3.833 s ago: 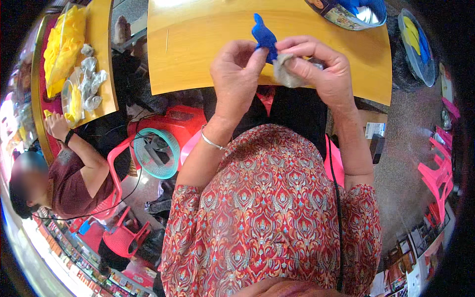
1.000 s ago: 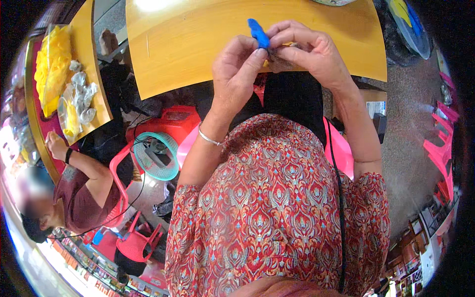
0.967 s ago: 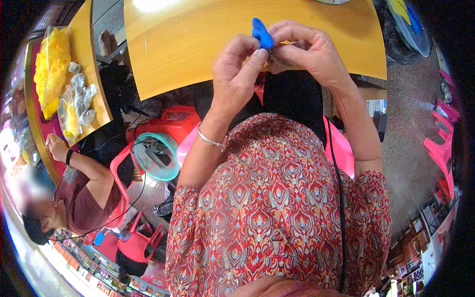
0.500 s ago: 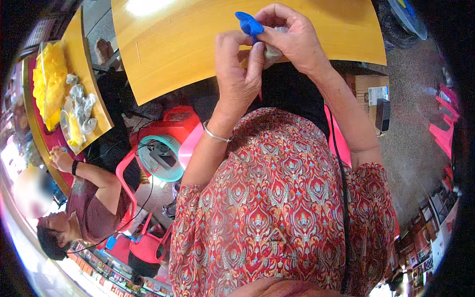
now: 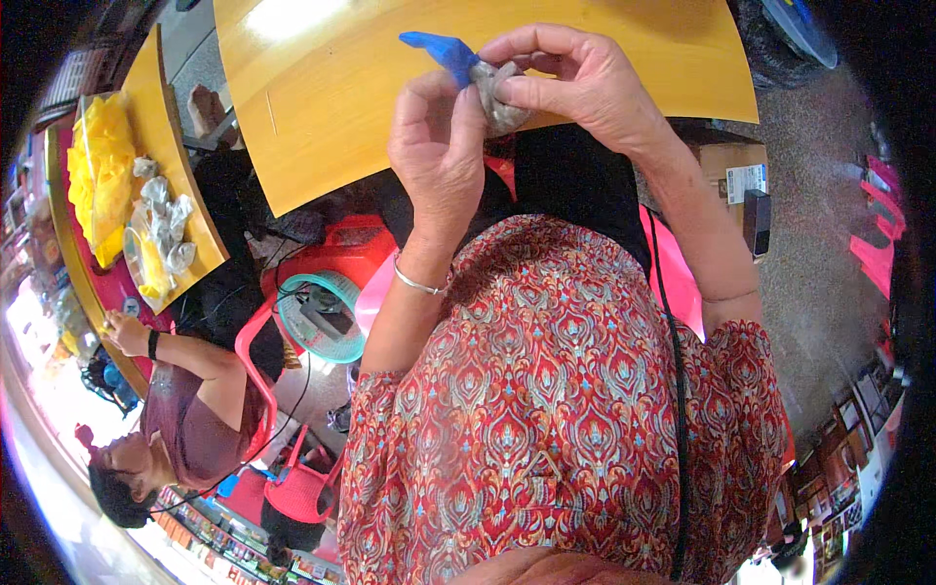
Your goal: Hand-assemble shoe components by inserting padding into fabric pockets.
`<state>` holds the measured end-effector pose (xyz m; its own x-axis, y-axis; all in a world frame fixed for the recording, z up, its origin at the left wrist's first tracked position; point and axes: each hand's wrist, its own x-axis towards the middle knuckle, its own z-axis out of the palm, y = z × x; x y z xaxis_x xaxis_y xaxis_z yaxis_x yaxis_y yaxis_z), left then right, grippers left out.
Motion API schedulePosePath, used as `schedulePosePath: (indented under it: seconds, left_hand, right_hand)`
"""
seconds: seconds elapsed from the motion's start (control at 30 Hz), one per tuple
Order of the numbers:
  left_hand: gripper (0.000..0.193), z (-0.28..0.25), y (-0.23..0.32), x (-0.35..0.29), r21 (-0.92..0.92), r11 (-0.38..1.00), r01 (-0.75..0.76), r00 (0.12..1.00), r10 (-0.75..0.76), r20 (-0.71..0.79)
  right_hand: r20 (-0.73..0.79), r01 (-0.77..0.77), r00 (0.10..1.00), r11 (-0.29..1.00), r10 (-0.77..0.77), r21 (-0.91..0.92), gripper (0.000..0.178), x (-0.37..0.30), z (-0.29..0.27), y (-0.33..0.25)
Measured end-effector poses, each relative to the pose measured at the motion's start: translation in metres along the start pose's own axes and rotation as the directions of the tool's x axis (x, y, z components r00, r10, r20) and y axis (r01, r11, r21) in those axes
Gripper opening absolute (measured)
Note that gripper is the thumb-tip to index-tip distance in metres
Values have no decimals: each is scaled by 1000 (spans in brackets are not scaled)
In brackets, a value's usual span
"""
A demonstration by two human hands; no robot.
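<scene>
Over the near edge of the yellow table (image 5: 341, 107), a blue cloth-like piece (image 5: 444, 54) with a pointed end sticks out to the left. It meets a crumpled greyish, see-through plastic bundle (image 5: 505, 115) between my hands. My left hand (image 5: 441, 146) is closed, thumb and fingers pinched where the blue piece meets the bundle. From the right, my right hand (image 5: 609, 97) has its thumb and fingertips on the grey bundle. What the bundle holds cannot be made out.
A side table at left carries a clear bag of yellow cloth (image 5: 100, 185) and several small grey bundles (image 5: 166, 219). A person (image 5: 200, 419) sits there. A teal basket (image 5: 320, 317) rests on a red chair. A cardboard box (image 5: 726, 166) stands on the floor at right.
The blue piece has swung left and now points leftward, and more of the grey bundle shows. My left hand has shifted slightly left and down. At far left, the other person's hand has lowered.
</scene>
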<state>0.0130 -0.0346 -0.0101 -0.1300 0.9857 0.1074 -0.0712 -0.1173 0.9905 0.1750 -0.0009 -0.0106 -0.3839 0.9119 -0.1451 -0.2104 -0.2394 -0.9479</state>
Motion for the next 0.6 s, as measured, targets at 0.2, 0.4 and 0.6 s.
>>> schedulePosePath:
  seconds: [0.2,0.4,0.6]
  left_hand:
    - [9,-3,9,-11,-177,980,86,996,-78,54]
    - [11,-12,5,-6,42,995,-91,987,85,137]
    - [18,-13,-1,0,365,813,-454,890,393,232]
  right_hand:
    - [-16,75,997,989,-78,-128,29,-3,4,-1]
    - [-46,30,998,993,-35,-115,26,-5,6,-2]
    - [-86,66,992,962,-92,-264,22,-4,8,3]
